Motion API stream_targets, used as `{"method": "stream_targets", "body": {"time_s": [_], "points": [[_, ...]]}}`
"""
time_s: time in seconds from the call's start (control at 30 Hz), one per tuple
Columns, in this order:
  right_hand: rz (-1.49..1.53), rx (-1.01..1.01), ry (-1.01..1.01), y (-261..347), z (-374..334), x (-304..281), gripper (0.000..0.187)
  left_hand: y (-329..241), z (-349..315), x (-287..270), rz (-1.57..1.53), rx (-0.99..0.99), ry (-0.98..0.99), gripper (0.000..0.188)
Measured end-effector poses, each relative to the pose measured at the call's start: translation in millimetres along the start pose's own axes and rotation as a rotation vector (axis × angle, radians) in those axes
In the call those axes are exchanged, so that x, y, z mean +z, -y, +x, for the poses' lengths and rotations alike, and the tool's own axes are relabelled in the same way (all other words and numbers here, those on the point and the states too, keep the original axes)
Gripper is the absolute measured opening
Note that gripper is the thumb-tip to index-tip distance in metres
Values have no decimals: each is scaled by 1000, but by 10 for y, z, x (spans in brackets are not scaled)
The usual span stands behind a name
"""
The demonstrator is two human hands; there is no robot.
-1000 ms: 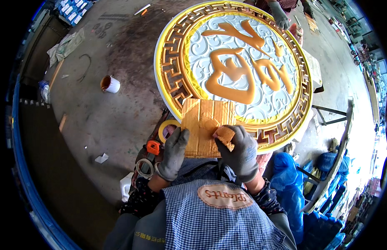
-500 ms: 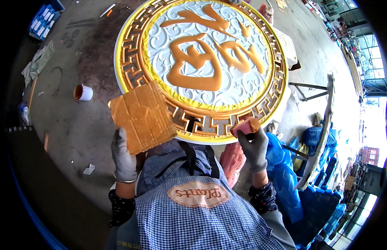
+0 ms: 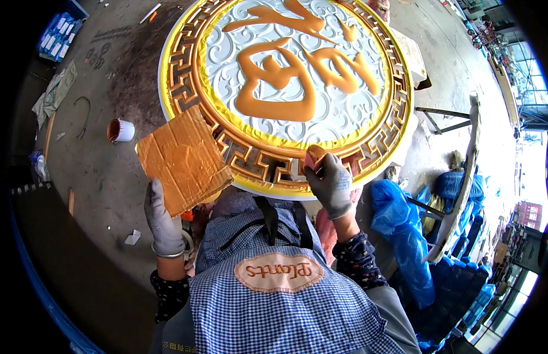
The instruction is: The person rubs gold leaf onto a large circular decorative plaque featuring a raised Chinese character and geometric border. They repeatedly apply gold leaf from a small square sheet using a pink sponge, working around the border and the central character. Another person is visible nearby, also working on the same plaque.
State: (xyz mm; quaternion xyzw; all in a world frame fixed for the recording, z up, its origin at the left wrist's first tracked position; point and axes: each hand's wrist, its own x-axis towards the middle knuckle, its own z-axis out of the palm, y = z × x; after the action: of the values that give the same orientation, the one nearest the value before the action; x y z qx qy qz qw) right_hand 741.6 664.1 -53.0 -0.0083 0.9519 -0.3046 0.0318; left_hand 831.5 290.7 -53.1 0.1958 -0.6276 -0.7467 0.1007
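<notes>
My left hand [image 3: 163, 218], in a grey glove, grips the lower edge of a square of cardboard [image 3: 182, 162] smeared with gold-brown paint. Gloved as well, my right hand [image 3: 334, 186] pinches a small pink sponge [image 3: 313, 157] with a paint-stained end. The sponge is at the near rim of a large round panel [image 3: 344, 138]; whether it touches is hidden by my fingers. The panel has a gold openwork fretwork border, yellow edging, and raised gold characters on a white scrollwork centre. The cardboard overlaps the panel's left near edge.
A white paint pot [image 3: 121, 130] with a brown-stained mouth stands on the floor at left. Blue plastic-wrapped bundles [image 3: 403, 236] lie at right beside a metal-legged stand [image 3: 457, 194]. A blue crate [image 3: 61, 32] sits far left. Pinkish wrapped material [image 3: 327, 236] shows under the panel.
My right hand has moved left and up with the sponge, over the panel's near border. The cardboard in my left hand has shifted slightly left.
</notes>
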Motion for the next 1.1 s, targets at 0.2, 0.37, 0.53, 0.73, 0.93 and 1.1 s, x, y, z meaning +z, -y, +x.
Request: {"method": "stream_targets", "body": {"time_s": [0.2,0.37,0.53,0.73,0.93,1.1], "points": [[-178,-38,69,54,144,-223,27,-100,22,5,-119,-131,-46,51],[-169,-87,154,48,167,-48,25,32,-19,-114,-173,-95,-50,49],[-252,-147,96,59,205,-122,20,-6,-29,-48,-45,-52,-114,54],[-205,-168,131,35,172,-10,22,-5,-54,-138,58,-32,-87,46],[-192,-89,165,3,197,-335,24,-84,-78,-140,71,-46,-65,45],[-68,-182,221,-23,113,-260,28,-281,-68,114,37,-92,-132,57]]}}
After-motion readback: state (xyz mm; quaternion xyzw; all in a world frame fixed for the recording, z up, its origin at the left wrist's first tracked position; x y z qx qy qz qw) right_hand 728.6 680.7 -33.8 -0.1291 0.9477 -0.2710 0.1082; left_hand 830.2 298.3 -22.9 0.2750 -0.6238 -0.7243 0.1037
